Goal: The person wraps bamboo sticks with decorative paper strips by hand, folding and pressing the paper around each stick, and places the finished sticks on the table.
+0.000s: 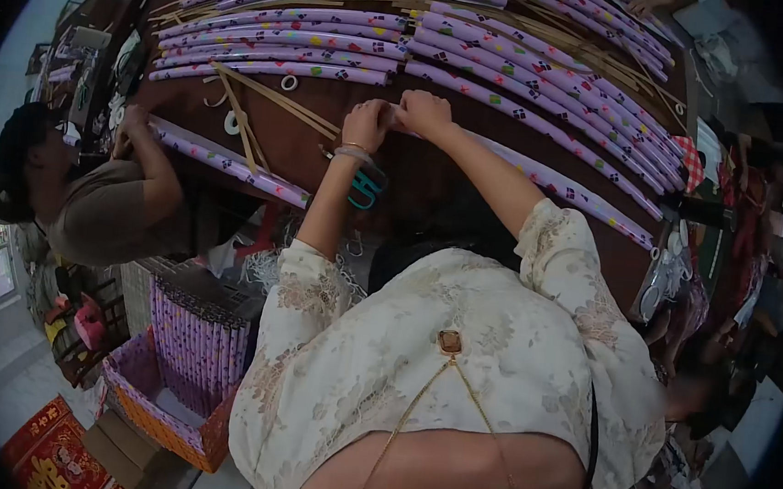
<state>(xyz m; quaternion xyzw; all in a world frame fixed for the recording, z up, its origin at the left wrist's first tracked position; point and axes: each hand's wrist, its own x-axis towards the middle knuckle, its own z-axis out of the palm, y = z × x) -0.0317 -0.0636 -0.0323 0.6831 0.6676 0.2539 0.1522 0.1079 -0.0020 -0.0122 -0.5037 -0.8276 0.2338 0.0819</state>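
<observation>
My left hand (367, 125) and my right hand (425, 116) are close together at the near side of the table. Both have curled fingers at the left end of a long purple patterned roll (588, 203), which runs under my right forearm towards the table's right edge. The fingers cover the end itself. Beside my left wrist lie teal-handled scissors (366, 189), partly hidden by the wrist. Thin wooden strips (279, 98) and a white tape ring (232, 123) rest to the left of my left hand.
More purple rolls (277, 56) lie in rows across the dark red table (315, 101). At the left, a person (114, 204) handles another purple roll (232, 168). An orange-and-purple basket (166, 424) holding purple pieces stands on the floor at the lower left.
</observation>
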